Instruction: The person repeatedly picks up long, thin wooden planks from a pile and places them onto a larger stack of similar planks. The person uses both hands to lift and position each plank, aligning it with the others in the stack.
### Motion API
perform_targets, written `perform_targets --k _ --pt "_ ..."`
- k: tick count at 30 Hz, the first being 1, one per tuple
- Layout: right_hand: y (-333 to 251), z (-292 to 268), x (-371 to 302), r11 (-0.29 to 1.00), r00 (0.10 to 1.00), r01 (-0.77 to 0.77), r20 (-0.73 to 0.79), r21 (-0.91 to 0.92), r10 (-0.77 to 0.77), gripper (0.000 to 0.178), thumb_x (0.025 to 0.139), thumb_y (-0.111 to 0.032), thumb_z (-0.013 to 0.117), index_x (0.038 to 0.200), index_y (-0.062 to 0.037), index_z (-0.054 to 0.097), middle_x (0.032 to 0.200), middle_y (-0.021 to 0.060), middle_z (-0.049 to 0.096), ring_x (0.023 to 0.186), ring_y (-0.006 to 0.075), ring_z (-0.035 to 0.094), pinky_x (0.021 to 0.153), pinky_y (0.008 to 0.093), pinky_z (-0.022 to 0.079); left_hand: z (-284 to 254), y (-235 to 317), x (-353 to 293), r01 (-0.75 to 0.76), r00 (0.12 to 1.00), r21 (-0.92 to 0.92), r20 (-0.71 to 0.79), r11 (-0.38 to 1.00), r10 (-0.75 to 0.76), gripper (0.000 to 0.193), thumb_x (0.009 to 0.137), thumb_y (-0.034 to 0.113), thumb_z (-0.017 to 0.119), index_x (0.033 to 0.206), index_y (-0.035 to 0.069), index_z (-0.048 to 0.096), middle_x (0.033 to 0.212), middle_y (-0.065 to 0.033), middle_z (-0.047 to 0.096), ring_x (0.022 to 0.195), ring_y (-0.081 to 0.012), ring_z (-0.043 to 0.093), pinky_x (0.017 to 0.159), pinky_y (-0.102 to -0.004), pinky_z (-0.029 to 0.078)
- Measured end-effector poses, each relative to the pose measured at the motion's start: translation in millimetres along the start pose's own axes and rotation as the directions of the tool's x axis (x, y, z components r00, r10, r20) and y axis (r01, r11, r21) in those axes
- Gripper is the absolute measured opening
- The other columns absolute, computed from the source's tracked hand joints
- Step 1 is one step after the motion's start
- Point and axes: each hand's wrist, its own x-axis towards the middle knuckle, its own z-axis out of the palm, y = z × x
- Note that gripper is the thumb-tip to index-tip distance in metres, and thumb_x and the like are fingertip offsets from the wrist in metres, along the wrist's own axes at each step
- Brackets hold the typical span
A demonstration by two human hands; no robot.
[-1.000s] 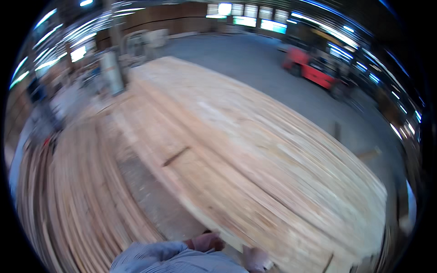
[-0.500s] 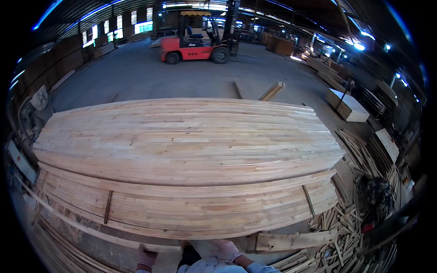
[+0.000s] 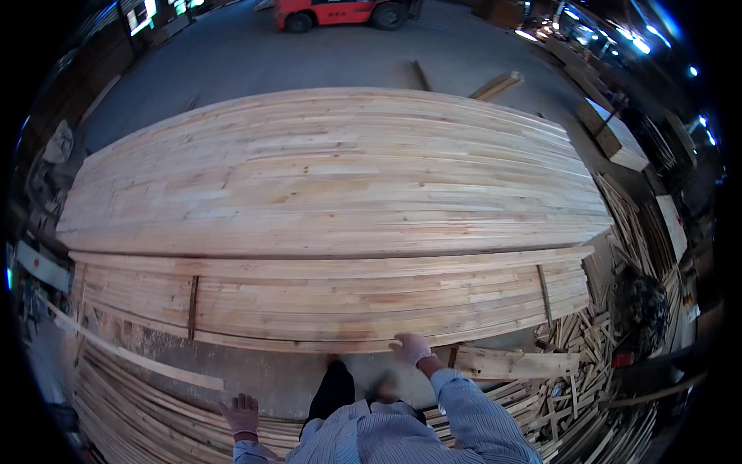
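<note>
My left hand (image 3: 241,415), in a pale pink glove, is open with its fingers spread. It hovers just below the near end of a long thin wooden strip (image 3: 158,367) and appears apart from it. My right hand (image 3: 412,349), gloved alike, reaches to the front edge of the lower stack of boards (image 3: 363,301). Its fingers look stretched out, with nothing visible in them; whether they touch the edge I cannot tell. Behind rises a higher, wide stack of pale jointed boards (image 3: 332,178).
Long strips (image 3: 147,410) lie at lower left. Scrap sticks (image 3: 568,363) pile up at right, beside a short thick plank (image 3: 514,363). Two dark crosspieces, one a batten (image 3: 193,308), lie across the lower stack. A red forklift (image 3: 340,14) stands far off.
My left hand has let go of the wooden strip and opened. My right hand has moved forward to the lower stack's edge. The view has tilted down.
</note>
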Motion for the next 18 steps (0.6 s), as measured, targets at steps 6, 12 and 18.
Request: perform_targets --k 6,12,18 --pt "-25.1 -28.8 147.7 0.944 0.988 -0.145 0.007 -0.297 0.154 0.047 0.089 -0.049 0.064 0.115 -0.0094 0.068 0.108 0.0178 0.07 0.103 0.0347 0.066 0.09 0.0471 0.052 -80.7 -13.1 -22.8 0.247 0.928 0.097 0.264 0.964 -0.265 0.046 0.093 0.059 0.047 0.091 0.014 0.052 0.093 -0.0054 0.054 0.089 -0.0272 0.052 0.081 -0.0443 0.042" --pt "-40.8 -44.3 253.0 0.809 0.982 -0.187 -0.13 -0.558 0.138 0.06 0.084 -0.04 0.071 0.134 -0.0112 0.053 0.13 0.0114 0.06 0.119 0.0277 0.059 0.094 0.0411 0.047 -140.4 -30.9 -46.1 0.007 0.995 0.736 0.063 0.677 -0.079 0.041 0.092 0.056 0.048 0.083 0.016 0.052 0.083 -0.0041 0.048 0.08 -0.0255 0.051 0.075 -0.045 0.04" --pt "-20.6 -26.5 297.6 0.769 0.989 -0.142 -0.063 -0.624 0.131 0.064 0.079 -0.036 0.076 0.134 -0.0126 0.054 0.132 0.0111 0.059 0.122 0.0281 0.057 0.099 0.043 0.043 -147.0 -11.1 -46.6 0.035 0.989 0.75 0.07 0.661 -0.131 0.021 0.092 0.038 0.054 0.09 0.017 0.056 0.082 -0.0031 0.049 0.08 -0.0253 0.052 0.075 -0.0454 0.042"
